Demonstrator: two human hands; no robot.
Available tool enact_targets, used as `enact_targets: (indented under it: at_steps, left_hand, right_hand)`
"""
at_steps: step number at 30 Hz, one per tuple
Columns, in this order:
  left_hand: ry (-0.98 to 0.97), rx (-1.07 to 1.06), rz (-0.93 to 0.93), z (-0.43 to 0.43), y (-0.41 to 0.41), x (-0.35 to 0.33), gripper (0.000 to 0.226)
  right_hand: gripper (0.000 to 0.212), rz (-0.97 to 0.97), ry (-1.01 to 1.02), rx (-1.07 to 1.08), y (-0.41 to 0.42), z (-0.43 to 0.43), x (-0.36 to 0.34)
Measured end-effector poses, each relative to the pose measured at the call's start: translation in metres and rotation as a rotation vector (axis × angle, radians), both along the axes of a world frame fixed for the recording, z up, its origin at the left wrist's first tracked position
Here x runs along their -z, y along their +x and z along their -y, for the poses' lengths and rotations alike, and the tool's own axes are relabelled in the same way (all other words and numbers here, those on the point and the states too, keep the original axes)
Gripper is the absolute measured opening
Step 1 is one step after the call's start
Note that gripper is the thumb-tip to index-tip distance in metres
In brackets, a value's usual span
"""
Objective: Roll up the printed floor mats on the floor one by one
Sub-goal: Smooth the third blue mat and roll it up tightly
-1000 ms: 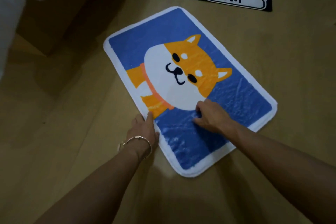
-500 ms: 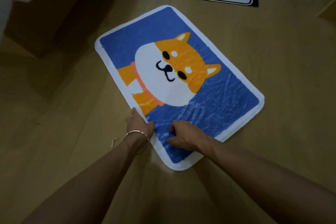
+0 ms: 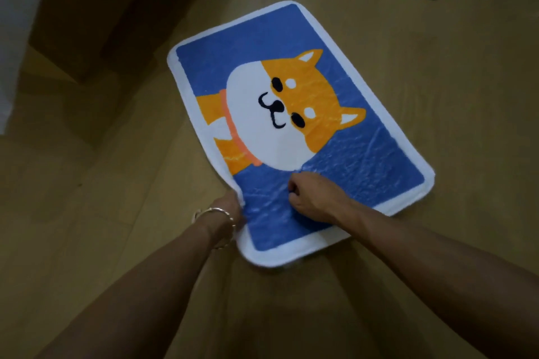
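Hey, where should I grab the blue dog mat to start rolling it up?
Grip the white border at the near short end of the blue dog mat, coming from your side. The mat lies flat with that end closest to you, so it should roll away lengthwise. Your left hand grips the long edge, your right hand rests curled on the blue field.

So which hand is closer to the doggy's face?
Right. The right hand sits on the mat just below the dog's face, fingers curled. The left hand is farther off, at the mat's side edge.
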State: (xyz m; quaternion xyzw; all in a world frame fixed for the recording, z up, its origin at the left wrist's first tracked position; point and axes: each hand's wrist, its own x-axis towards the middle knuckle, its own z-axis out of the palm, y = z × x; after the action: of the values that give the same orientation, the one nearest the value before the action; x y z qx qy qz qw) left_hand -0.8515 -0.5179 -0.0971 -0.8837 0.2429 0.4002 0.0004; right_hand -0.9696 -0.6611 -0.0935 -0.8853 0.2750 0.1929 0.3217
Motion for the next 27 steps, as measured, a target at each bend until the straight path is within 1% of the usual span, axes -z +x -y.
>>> enact_targets:
  at_steps: [3,6,9,11,13,15,18,20,23,25,27]
  left_hand:
    - [0.112,0.081,0.041,-0.032,0.03,-0.005,0.04]
    - [0.19,0.085,0.107,-0.056,0.053,-0.007,0.04]
    - [0.17,0.019,0.151,-0.064,0.06,-0.003,0.033]
    - [0.157,0.009,0.163,-0.061,0.055,-0.003,0.034]
    - [0.123,0.027,0.189,-0.056,0.051,-0.004,0.038]
    - [0.043,0.033,0.237,-0.049,0.049,-0.008,0.037]
    - [-0.09,0.04,0.323,-0.035,0.047,-0.013,0.029]
    - [-0.173,0.028,0.321,-0.026,0.045,-0.014,0.025]
    - [-0.257,-0.009,0.262,-0.02,0.043,-0.01,0.023]
    - [-0.279,-0.065,0.232,-0.02,0.041,-0.007,0.029]
    - [-0.244,-0.103,0.261,-0.018,0.038,-0.005,0.047]
  right_hand:
    - [0.017,-0.028,-0.128,-0.053,-0.005,0.009,0.004]
    - [0.023,-0.069,-0.214,-0.108,-0.013,0.013,0.01]
    - [0.027,-0.094,-0.244,-0.128,-0.017,0.01,0.013]
    - [0.027,-0.09,-0.261,-0.114,-0.019,0.008,0.015]
    - [0.033,-0.084,-0.289,-0.07,-0.019,0.012,0.016]
    - [0.039,-0.067,-0.322,-0.016,-0.019,0.02,0.016]
    - [0.033,-0.041,-0.378,0.045,-0.02,0.031,0.018]
    - [0.027,-0.023,-0.415,0.058,-0.02,0.036,0.019]
    - [0.028,-0.006,-0.475,0.042,-0.02,0.041,0.02]
    - [0.028,0.018,-0.425,0.017,-0.021,0.043,0.016]
    - [0.031,0.046,-0.297,-0.06,-0.023,0.041,0.01]
